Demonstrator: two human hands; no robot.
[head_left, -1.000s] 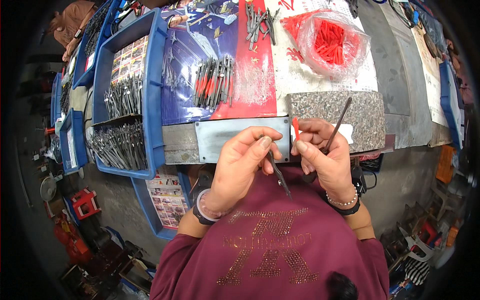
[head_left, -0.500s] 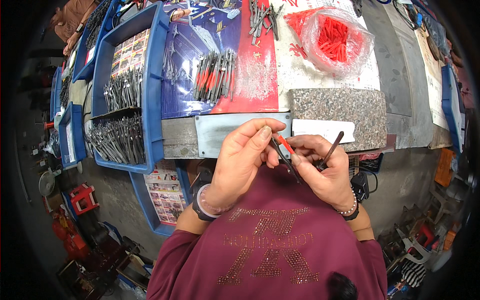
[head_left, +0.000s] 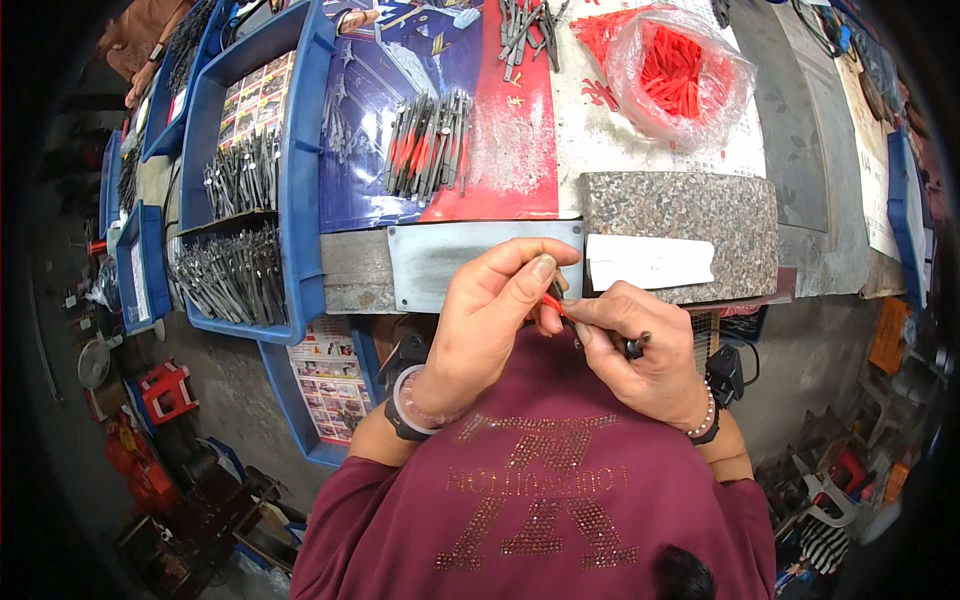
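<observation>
In front of my chest, my left hand (head_left: 485, 315) is closed in a pinch on a slim dark metal piece (head_left: 557, 290), mostly hidden by the fingers. A thin red plastic strip (head_left: 551, 301) lies against it. Thumb and forefinger of my right hand (head_left: 648, 350) meet at the strip's right end. Tucked in the right palm is a dark stick-like tool (head_left: 637, 347), seen nearly end-on. Beyond the hands, a row of similar dark pieces (head_left: 428, 150), several with red strips on them, lies on the table covering. Red strips (head_left: 672, 75) fill a clear plastic bag (head_left: 735, 95) at the back right.
A blue tray (head_left: 308, 190) with many dark metal pieces stands at the left. Along the table's front edge are a pale metal plate (head_left: 440, 262) and a speckled stone slab (head_left: 740, 230) bearing white paper (head_left: 650, 262). More dark pieces (head_left: 527, 35) lie at the back.
The dark piece has turned between my fingers and shows less of its length. The stick-like tool in my right hand has swung from pointing up right to end-on. The fingertips are closer together.
</observation>
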